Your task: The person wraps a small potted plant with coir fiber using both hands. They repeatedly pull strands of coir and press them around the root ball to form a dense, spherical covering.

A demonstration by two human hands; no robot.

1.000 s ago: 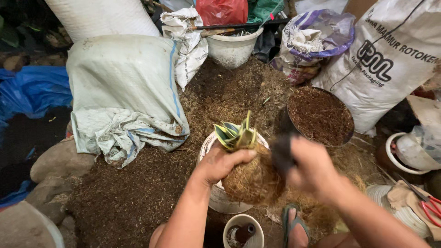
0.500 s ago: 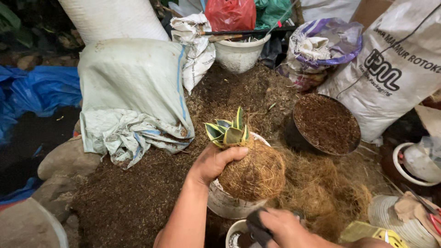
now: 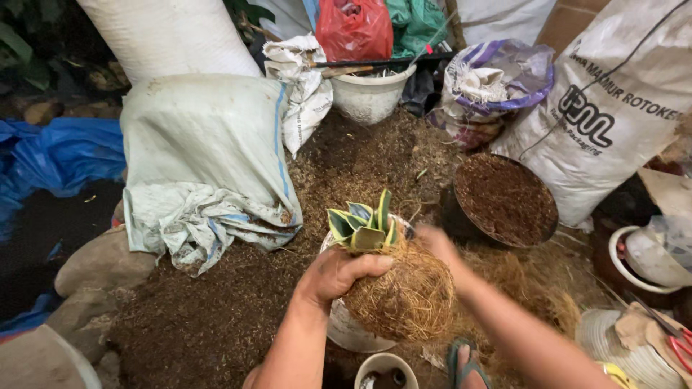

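Note:
My left hand (image 3: 335,274) grips a small plant with green and yellow striped leaves (image 3: 364,223). Its roots are wrapped in a round ball of brown coconut fibre (image 3: 404,299). The ball hangs just over a white pot (image 3: 346,331). Blurred, my right hand (image 3: 440,248) reaches to the far side of the fibre ball, beside the pot's rim. Its fingers are hidden behind the ball, so I cannot tell whether they hold anything.
A black pot full of dark soil (image 3: 504,198) stands at the right. Loose soil (image 3: 216,317) and fibre cover the ground. Around it are a pale sack (image 3: 202,144), a white bucket (image 3: 371,94), a large printed sack (image 3: 613,108), a small cup (image 3: 386,371) and my sandalled foot (image 3: 465,360).
My right hand dropped low near the cup, then came back up to the far side of the fibre ball. My left hand kept hold of the plant.

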